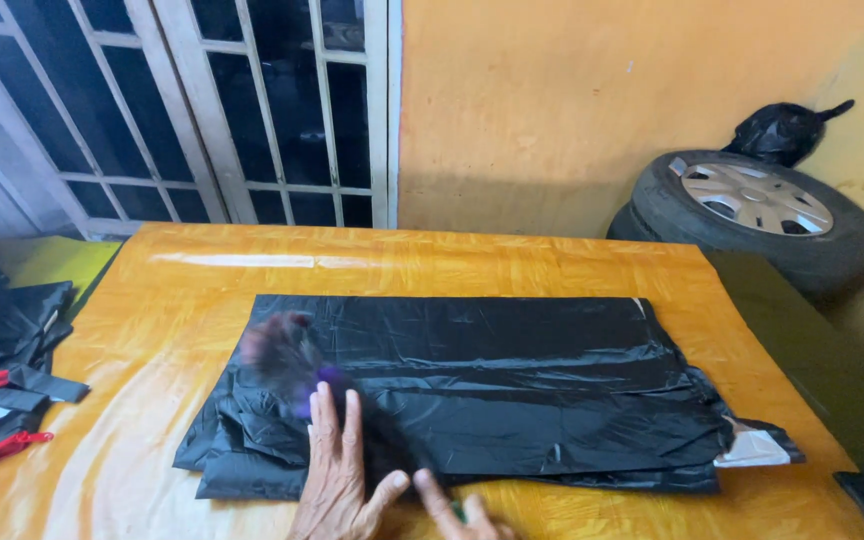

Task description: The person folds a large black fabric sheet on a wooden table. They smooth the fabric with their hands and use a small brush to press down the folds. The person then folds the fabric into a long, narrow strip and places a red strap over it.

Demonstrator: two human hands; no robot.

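Left hand (335, 480): we see it flat, grip open, on the black plastic sheet (492, 390).
Right hand (457, 512): mostly cropped; its grip we cannot tell.
Bench (432, 262): orange.

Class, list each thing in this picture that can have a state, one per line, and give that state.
Black plastic sheet: spread flat on the table, creased, edges layered.
Left hand: palm down, fingers flat on the sheet.
Right hand: mostly out of frame, finger at the sheet's near edge.
Wooden table: glossy.
Tyre: lying flat, a black bag behind.
Barred door: closed.
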